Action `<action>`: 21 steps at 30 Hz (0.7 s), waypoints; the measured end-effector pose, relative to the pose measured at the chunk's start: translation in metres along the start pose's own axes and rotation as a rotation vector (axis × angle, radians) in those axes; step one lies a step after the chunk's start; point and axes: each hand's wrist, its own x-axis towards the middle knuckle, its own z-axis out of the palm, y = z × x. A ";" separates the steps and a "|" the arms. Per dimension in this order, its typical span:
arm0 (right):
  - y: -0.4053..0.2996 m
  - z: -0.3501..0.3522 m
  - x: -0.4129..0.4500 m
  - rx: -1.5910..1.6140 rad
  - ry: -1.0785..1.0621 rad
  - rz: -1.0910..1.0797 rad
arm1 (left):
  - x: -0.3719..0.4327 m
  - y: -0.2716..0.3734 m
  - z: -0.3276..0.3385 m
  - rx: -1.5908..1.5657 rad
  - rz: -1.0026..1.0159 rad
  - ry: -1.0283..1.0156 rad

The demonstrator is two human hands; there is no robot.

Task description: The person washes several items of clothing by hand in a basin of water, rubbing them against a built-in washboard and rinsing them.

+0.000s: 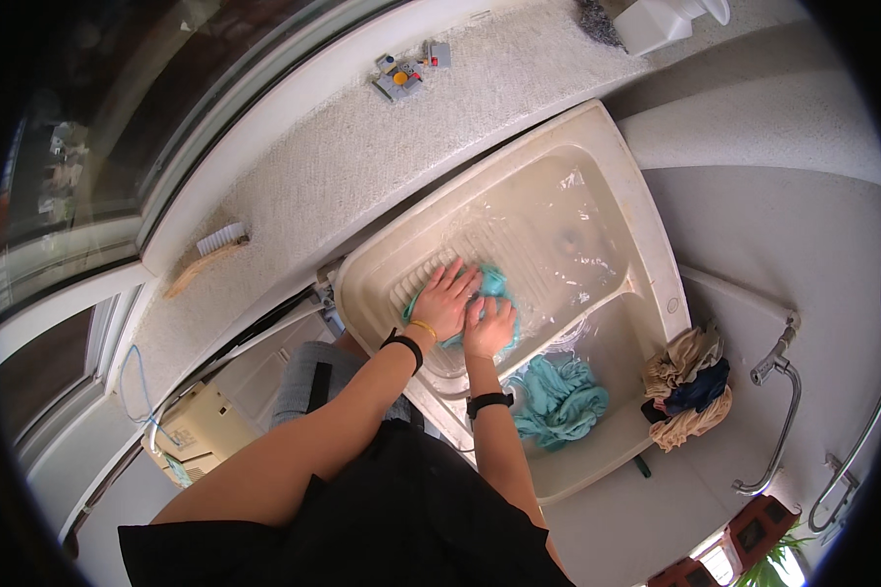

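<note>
A utility sink (609,125) with two basins fills the middle, its left basin holding water over a ribbed washboard slope (510,246). On the ribs, partly under water, lies a teal cloth (493,279). My left hand (444,302) presses down on this cloth with its fingers spread slightly. Close beside it, my right hand (490,326) has its fingers curled on the same cloth; how much fabric it grips is partly hidden. Another wet teal cloth (562,400) sits bunched in the other basin, just right of my right wrist.
Beige and dark blue cloths (686,389) are heaped on the sink's right rim. A chrome faucet (789,411) is on the wall beyond. On the ledge are a scrub brush (220,246), small toy-brick pieces (400,77) and a white spray bottle (653,26).
</note>
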 end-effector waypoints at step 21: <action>0.023 -0.001 0.076 0.486 -0.461 0.700 | 0.000 -0.003 -0.018 0.095 0.011 -0.044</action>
